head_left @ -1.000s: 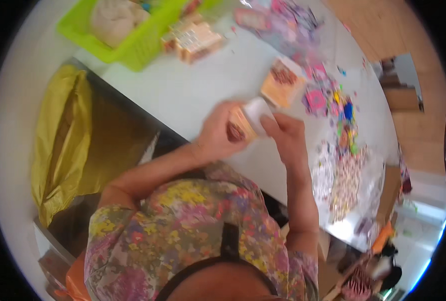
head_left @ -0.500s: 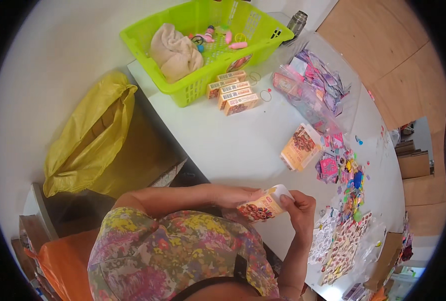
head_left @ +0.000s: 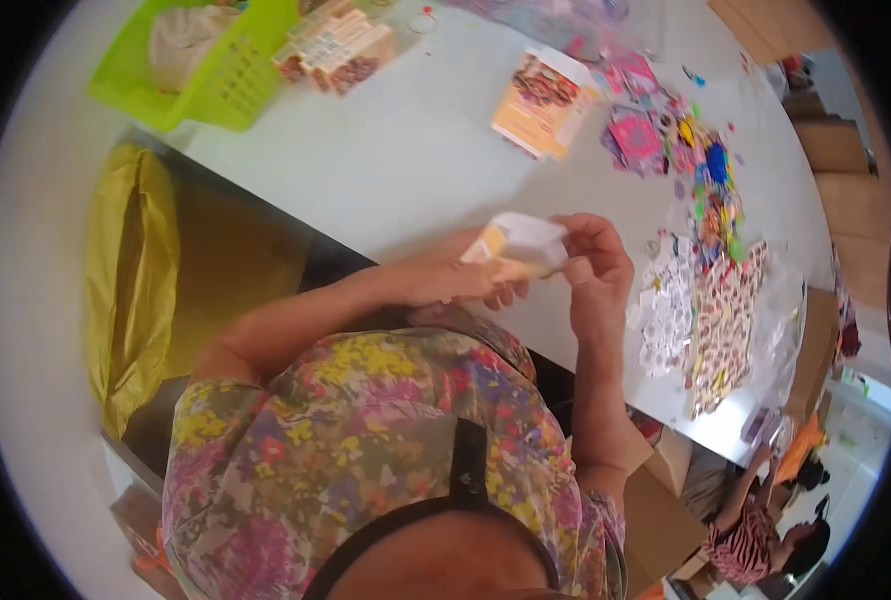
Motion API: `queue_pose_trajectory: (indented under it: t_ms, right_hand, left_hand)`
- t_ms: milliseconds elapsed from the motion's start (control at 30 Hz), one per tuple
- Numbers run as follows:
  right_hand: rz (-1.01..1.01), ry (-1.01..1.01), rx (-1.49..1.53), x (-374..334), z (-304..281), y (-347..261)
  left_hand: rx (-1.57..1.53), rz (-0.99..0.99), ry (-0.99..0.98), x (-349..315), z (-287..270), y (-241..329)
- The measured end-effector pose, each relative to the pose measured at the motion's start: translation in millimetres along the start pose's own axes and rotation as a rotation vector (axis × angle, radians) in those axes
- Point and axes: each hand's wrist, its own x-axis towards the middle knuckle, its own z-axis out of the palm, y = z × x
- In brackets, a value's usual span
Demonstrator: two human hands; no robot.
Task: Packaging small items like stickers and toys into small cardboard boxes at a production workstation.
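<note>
Over the near table edge, my left hand [head_left: 445,275] wraps round a small yellow-orange carton [head_left: 500,252]. Its top stands open, and the white inside faces up. At the carton's right rim, the curled fingers and thumb of my right hand [head_left: 597,265] pinch the edge. Motion smears this spot a little, and the carton's printed front is turned out of sight. Farther off on the white table lies a flat, unfilled carton [head_left: 540,100] of the same print, with its white flap up.
Several closed cartons [head_left: 340,50] stand beside the green basket [head_left: 235,75]. Right of me are pink packets [head_left: 635,135], small colourful toys [head_left: 715,190] and sticker sheets [head_left: 720,330]. A yellow sack [head_left: 130,290] hangs at left. Another person [head_left: 750,540] is at lower right.
The carton has tilted, so its open top and white inside show instead of its printed front. My right thumb has left its face for the rim. The view has shifted toward the near right.
</note>
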Motion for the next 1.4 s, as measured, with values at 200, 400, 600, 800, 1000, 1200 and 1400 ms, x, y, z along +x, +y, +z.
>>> queue_pose_trajectory:
  t_ms: [200,400,600,800,1000,1200,1400]
  right_hand:
    - [-0.125,0.171,-0.282,-18,4,27]
    - [-0.027,0.103,0.118,-21,-5,37]
    - [-0.113,0.091,0.195,-20,-37,54]
    - [-0.1,0.037,0.225,-11,-31,69]
    - [-0.071,0.013,0.286,-14,-39,72]
    - [-0.102,-0.03,0.32,-10,-38,69]
    - [-0.084,-0.031,0.342,-9,-38,64]
  left_hand:
    - [0.025,0.055,0.015,0,9,10]
    - [-0.123,-0.099,0.147,-9,17,13]
    - [1.448,0.552,0.884,18,-85,136]
    - [2.153,0.026,0.81,73,-196,221]
    - [2.221,-0.409,0.533,90,-224,215]
    - [2.253,-0.595,0.426,99,-269,204]
    - [2.32,-0.58,0.358,103,-280,204]
